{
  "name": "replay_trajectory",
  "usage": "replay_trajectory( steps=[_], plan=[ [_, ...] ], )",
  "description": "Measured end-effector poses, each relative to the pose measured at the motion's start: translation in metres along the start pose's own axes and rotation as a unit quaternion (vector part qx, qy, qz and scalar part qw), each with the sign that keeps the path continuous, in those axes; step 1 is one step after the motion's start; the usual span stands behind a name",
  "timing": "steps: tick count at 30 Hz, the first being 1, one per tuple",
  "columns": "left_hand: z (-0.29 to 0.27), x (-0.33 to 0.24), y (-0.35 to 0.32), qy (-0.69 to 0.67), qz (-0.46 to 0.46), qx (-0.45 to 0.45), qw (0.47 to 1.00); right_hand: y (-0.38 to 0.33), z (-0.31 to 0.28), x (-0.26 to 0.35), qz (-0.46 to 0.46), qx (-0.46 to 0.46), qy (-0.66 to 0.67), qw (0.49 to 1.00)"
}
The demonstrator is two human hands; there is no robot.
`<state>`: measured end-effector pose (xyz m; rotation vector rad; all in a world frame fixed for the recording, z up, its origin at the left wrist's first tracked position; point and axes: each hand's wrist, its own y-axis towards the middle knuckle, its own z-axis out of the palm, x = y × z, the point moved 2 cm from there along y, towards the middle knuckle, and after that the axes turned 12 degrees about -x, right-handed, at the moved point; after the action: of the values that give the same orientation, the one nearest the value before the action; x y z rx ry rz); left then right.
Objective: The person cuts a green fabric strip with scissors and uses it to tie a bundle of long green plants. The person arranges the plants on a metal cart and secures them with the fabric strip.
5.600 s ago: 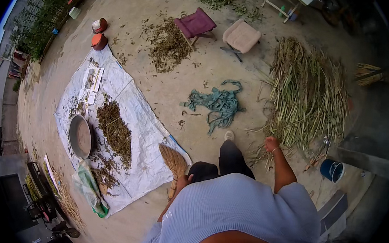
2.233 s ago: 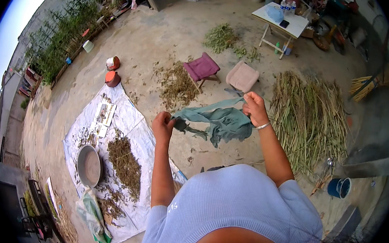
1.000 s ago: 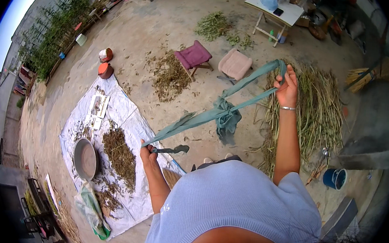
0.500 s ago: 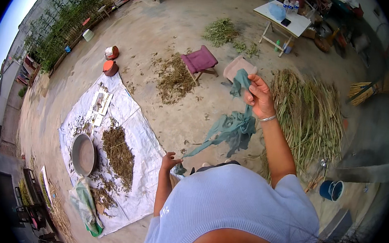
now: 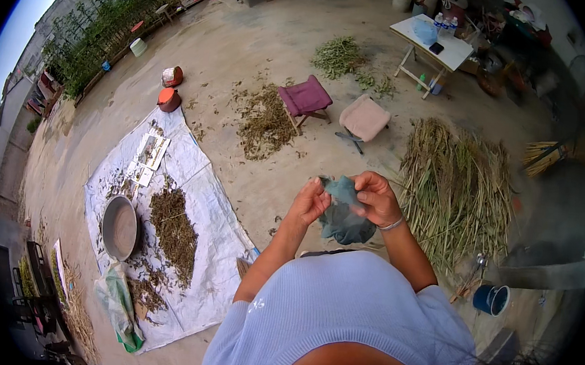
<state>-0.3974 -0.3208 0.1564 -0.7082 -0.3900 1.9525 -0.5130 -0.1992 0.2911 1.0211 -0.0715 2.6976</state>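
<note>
A thin grey-green cloth [image 5: 346, 222] is held in front of my chest, its upper edge stretched between both hands and the rest hanging in folds below. My left hand [image 5: 311, 203] pinches one end of that edge between thumb and fingers. At the other end, my right hand [image 5: 378, 201], with a silver bracelet at the wrist, is closed on the cloth with thumb and fingers. Beyond the hands stand a pink-topped folding stool [image 5: 366, 116] and a purple folding stool [image 5: 306, 99].
On my left a white sheet [image 5: 210, 245] bears a round metal pan [image 5: 120, 228] and dried plant matter [image 5: 174, 224]. Long cut stalks [image 5: 452, 189] lie on the right, near a blue bucket [image 5: 491, 300]. A white folding table [image 5: 416, 37] stands at the far right.
My right hand has come down and my left hand has risen toward it. The cloth, earlier strung out long between them, is now gathered with a short edge between the hands.
</note>
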Motion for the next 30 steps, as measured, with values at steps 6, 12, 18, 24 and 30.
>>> replay_trajectory(
  steps=[6, 12, 18, 24, 30],
  plan=[
    [0.001, -0.059, -0.006, 0.016, 0.193, -0.046, 0.980, -0.023, -0.061, 0.023, -0.071, -0.160, -0.051, 0.983],
    [0.051, -0.067, -0.043, 0.096, 0.270, -0.040, 0.957, -0.028, -0.098, 0.000, 0.014, -0.173, -0.403, 0.899],
    [0.097, -0.036, -0.079, 0.353, 0.316, -0.002, 0.881, 0.011, -0.032, -0.021, -0.039, -0.059, -0.356, 0.932],
    [0.078, -0.038, -0.075, 0.413, 0.368, -0.023, 0.833, 0.032, -0.013, -0.019, -0.116, -0.092, -0.433, 0.889],
    [0.062, -0.042, -0.075, 0.421, 0.349, -0.006, 0.837, 0.037, -0.018, -0.025, -0.148, -0.128, -0.432, 0.880]
  ],
)
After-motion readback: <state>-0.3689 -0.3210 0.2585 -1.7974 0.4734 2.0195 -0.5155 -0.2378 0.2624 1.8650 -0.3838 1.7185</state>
